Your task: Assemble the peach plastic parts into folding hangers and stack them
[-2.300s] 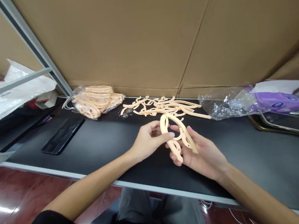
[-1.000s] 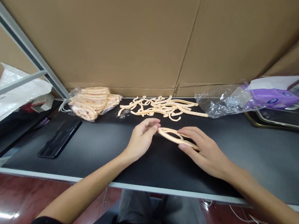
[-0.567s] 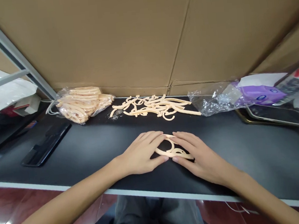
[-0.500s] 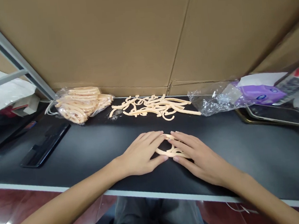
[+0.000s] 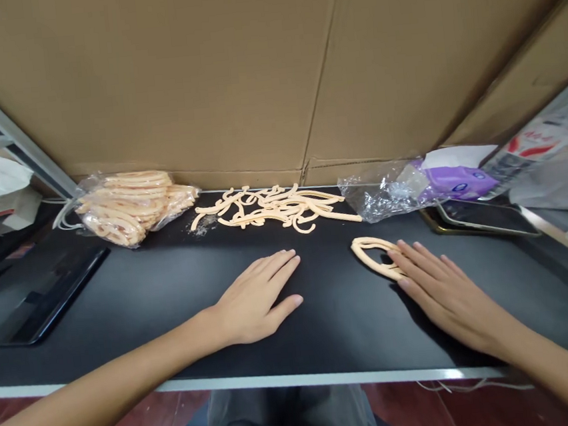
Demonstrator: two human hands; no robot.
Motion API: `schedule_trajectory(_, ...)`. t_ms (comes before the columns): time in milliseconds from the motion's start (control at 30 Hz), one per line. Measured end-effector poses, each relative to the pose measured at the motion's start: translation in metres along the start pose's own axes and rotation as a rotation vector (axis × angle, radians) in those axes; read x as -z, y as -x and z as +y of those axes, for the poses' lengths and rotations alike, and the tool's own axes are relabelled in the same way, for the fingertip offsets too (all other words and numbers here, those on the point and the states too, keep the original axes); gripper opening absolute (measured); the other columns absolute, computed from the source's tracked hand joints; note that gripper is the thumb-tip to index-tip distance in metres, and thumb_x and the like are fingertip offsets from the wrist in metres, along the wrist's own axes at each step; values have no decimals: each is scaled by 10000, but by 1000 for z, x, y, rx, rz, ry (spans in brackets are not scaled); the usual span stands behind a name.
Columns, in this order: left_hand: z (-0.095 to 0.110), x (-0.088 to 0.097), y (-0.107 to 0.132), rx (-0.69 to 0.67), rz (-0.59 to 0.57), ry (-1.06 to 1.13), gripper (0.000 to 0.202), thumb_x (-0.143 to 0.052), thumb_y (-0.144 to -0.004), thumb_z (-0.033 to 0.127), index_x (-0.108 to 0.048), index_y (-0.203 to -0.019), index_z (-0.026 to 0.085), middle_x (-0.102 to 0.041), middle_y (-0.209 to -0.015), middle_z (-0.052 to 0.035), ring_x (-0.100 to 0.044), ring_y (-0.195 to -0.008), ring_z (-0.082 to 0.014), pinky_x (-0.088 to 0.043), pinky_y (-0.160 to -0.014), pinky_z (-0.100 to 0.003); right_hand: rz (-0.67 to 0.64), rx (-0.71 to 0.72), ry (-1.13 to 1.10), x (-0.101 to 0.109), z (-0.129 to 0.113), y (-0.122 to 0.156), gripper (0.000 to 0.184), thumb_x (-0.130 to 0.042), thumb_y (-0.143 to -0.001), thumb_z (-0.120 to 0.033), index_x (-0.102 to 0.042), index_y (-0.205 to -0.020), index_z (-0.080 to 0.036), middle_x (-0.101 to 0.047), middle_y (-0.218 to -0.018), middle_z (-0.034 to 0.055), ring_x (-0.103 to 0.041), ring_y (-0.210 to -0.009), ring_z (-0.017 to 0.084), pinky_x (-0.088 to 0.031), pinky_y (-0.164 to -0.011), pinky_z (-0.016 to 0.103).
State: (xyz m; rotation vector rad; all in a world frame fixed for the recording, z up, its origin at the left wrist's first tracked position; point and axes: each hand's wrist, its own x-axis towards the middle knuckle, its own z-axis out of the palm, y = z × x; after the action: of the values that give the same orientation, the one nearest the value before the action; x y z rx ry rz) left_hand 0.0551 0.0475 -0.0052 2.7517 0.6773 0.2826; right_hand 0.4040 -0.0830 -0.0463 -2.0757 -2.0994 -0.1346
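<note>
A pale orange oval loop piece (image 5: 374, 256) lies flat on the black tabletop (image 5: 171, 297). My right hand (image 5: 447, 291) rests flat with fingers stretched out, and its fingertips lie on the loop's near right end. My left hand (image 5: 255, 299) lies palm down on the bare table to the left of the loop, fingers spread, holding nothing. Behind them sits a loose pile of similar pale orange curved pieces (image 5: 276, 208).
A clear bag of the same pieces (image 5: 125, 205) sits at the back left. A dark phone (image 5: 45, 296) lies on the left. A crumpled clear bag (image 5: 382, 190), a purple pack (image 5: 454, 182) and a metal tray (image 5: 485, 220) are at the right. A cardboard wall (image 5: 251, 75) stands behind.
Both hands held the loop piece in the air, then laid it flat on the table. My right hand has slid it to the right; my left hand has come off it.
</note>
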Motion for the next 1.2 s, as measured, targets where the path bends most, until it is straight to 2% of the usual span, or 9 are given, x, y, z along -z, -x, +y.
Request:
schedule_trajectory(167,0,1,-2,-15,-51,-15,583,-362,-1029,457,-380,-1503,118,-377,-1582,-142,-336,-1479,-288,-294,-1212,-502,-35,-116,3,-2,36,3,582,-224,-1017,-489,-368,-1544,-289,-375,-1590,75,-314,-1471,354,-327,-1105,707)
schedule_trajectory(333,-3,0,-2,-35,-27,-12,550,-369,-1030,459,-432,-1474,139,-405,-1568,-132,-339,-1479,-282,-289,-1217,-490,-63,-173,-29,4,48,0,587,-208,-1008,-512,-379,-1536,-321,-359,-1604,41,-270,-1491,342,-238,-1148,706)
schedule_trajectory(467,-3,-1,0,-39,-19,21,544,-383,-1028,451,-449,-1460,129,-430,-1551,-139,-356,-1469,-289,-304,-1210,-506,97,-172,-50,17,20,-26,552,-262,-1016,-486,-453,-1497,-293,-388,-1588,81,-244,-1507,318,-219,-1193,618)
schedule_trajectory(567,-2,0,2,-47,28,61,494,-435,-1015,420,-502,-1411,133,-483,-1512,-142,-414,-1434,-283,-339,-1196,-501,217,53,-159,21,-24,-66,520,-311,-1027,-430,-551,-1404,-165,-486,-1521,147,-340,-1472,307,-296,-1186,572)
schedule_trajectory(667,-4,0,3,-57,125,108,400,-498,-989,344,-560,-1333,149,-568,-1426,-134,-502,-1359,-251,-420,-1152,-446,214,238,-155,14,-68,-108,455,-366,-1019,-376,-588,-1351,-157,-527,-1486,143,-380,-1449,304,-343,-1164,548)
schedule_trajectory(767,-13,2,2,-73,210,89,334,-516,-966,274,-590,-1269,153,-619,-1348,-127,-548,-1298,-244,-450,-1125,-439,168,268,-90,3,-94,-136,425,-400,-996,-326,-606,-1318,-141,-540,-1474,147,-431,-1409,320,-376,-1132,539)
schedule_trajectory(933,-33,6,-1,57,257,59,322,-542,-934,241,-595,-1242,164,-620,-1323,-122,-568,-1260,-252,-460,-1111,-461,230,101,-67,-10,-89,-144,453,-381,-968,-261,-591,-1316,-60,-641,-1292,240,-532,-1259,384,-361,-1069,623)
schedule_trajectory(1067,-37,6,-2,82,250,85,312,-536,-931,239,-594,-1232,181,-619,-1318,-113,-580,-1240,-244,-473,-1098,-463,224,39,-121,-13,-79,-141,411,-371,-954,-229,-678,-1204,-117,-700,-1075,202,-603,-1032,362,-463,-918,569)
schedule_trajectory(1200,-35,8,-3,90,247,61,309,-512,-952,275,-588,-1237,181,-614,-1319,-115,-581,-1236,-253,-486,-1080,-481,249,3,-221,-6,-81,-141,371,-396,-956,-231,-710,-1121,-119,-688,-1004,184,-606,-994,335,-478,-908,513)
